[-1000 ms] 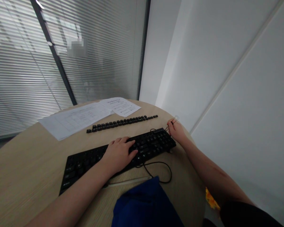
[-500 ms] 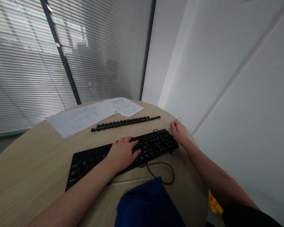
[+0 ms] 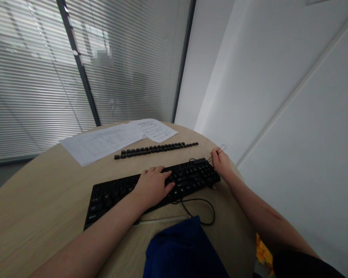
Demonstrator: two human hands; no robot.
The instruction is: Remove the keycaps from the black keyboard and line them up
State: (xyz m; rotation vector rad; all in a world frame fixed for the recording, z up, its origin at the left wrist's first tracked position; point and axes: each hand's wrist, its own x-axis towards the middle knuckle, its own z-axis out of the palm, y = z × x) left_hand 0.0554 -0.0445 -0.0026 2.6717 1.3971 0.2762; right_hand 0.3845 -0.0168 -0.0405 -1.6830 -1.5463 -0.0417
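Note:
A black keyboard (image 3: 188, 177) lies at a slant on the round wooden table. Across its middle keys rests my left hand (image 3: 154, 184), palm down, fingers and thumb spread. By the keyboard's far right corner, my right hand (image 3: 221, 163) is closed on a thin wire keycap puller (image 3: 224, 148). One wire end sticks out above the fist, and the other points toward the keys at the right end. Whether those wires touch a key, I cannot tell. Behind the keyboard, loose black keycaps (image 3: 158, 149) stand in two long rows.
Printed papers (image 3: 104, 141) lie toward the back left of the table (image 3: 40, 200). A black cable (image 3: 203, 199) loops in front of the keyboard, near a thin pale strip (image 3: 165, 219). Blue cloth (image 3: 185, 251) is at the near edge. A white wall (image 3: 292, 116) stands close on the right.
The view has shifted slightly. Both hands keep about the same places, the left on the keyboard and the right holding the keycap puller at its right end.

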